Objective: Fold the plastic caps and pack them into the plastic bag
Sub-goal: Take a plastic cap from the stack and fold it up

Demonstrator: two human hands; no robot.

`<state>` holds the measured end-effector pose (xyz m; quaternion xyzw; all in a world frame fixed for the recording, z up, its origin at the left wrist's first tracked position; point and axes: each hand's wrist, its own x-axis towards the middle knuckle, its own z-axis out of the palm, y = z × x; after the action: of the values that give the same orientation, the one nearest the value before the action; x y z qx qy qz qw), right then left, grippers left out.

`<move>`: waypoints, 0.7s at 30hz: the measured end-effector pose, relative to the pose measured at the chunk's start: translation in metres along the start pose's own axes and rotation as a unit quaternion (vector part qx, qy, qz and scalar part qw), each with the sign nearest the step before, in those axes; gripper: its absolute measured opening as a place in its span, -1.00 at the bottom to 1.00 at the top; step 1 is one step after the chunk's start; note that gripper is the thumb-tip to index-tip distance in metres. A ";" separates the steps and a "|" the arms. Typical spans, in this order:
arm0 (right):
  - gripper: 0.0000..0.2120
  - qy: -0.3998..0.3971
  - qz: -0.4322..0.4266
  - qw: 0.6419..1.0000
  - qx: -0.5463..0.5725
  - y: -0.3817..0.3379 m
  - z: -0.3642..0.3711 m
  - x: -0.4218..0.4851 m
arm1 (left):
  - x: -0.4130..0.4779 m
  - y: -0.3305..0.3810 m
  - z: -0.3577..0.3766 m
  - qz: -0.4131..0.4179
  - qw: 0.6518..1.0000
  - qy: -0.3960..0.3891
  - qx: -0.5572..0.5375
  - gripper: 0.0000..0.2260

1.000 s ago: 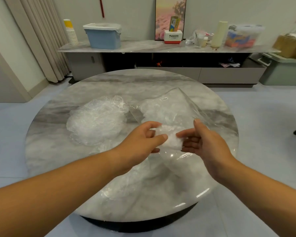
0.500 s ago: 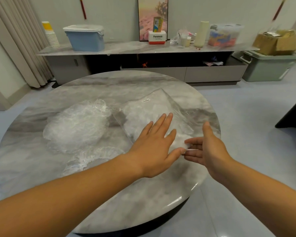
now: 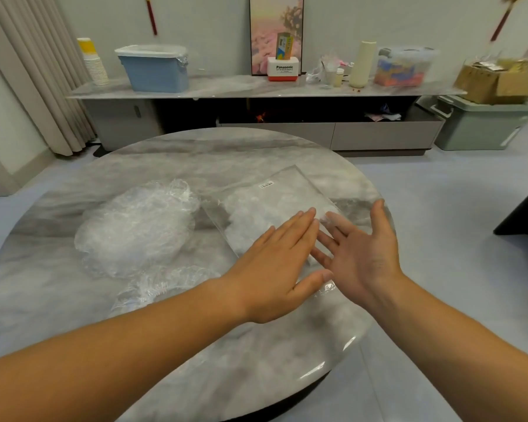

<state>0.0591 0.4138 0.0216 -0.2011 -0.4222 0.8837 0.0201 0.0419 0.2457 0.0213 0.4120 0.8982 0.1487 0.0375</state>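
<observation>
On marble table [image 3: 195, 153] | left hand [image 3: 275, 269] flat on plastic bag [image 3: 275, 202] | right hand [image 3: 360, 254] splayed wide | sideboard [image 3: 226, 86] behind

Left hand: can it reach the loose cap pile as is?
Probably yes. The left hand lies flat on the plastic bag; the cap pile sits beside it on the table, nothing between them.

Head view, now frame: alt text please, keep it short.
Left hand lies flat on a clear, part-filled plastic bag, right hand open beside it, on a round marble table. Loose plastic caps are piled left of the bag.
</observation>
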 end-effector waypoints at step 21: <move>-0.33 0.016 0.015 0.985 0.173 0.000 0.016 0.023 | -0.008 -0.008 0.006 0.005 1.000 -0.028 -0.012 -0.29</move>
<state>0.0321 0.4069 0.0230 -0.2152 -0.2593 0.9403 0.0483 0.0427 0.2360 0.0124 0.4202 0.8928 0.1479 0.0664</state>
